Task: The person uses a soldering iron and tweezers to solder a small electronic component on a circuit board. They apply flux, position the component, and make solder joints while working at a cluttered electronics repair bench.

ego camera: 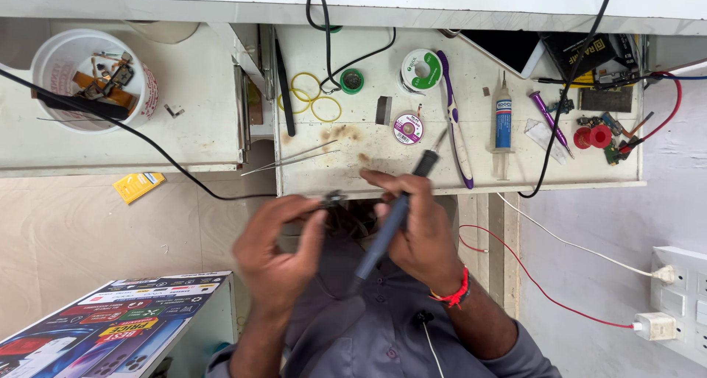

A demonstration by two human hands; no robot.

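Note:
My right hand (421, 234), with a red thread band on its wrist, is closed around a soldering iron (387, 231) with a blue-grey handle. The iron's black collar and metal tip point away from me, over the front edge of the stained white work tray (324, 175). My left hand (283, 256) pinches a small dark part (333, 198) between thumb and fingers, just left of the iron and close to the tray's edge. Both hands are in front of my grey shirt.
The tray holds tweezers (291, 159), yellow rubber bands (309, 94), a green solder spool (421, 70), a purple-and-white toothbrush (455, 120), a syringe (503, 124) and small circuit parts. A white cup of parts (88, 80) stands left, a printed box (110, 326) lower left, a socket strip (677, 297) right.

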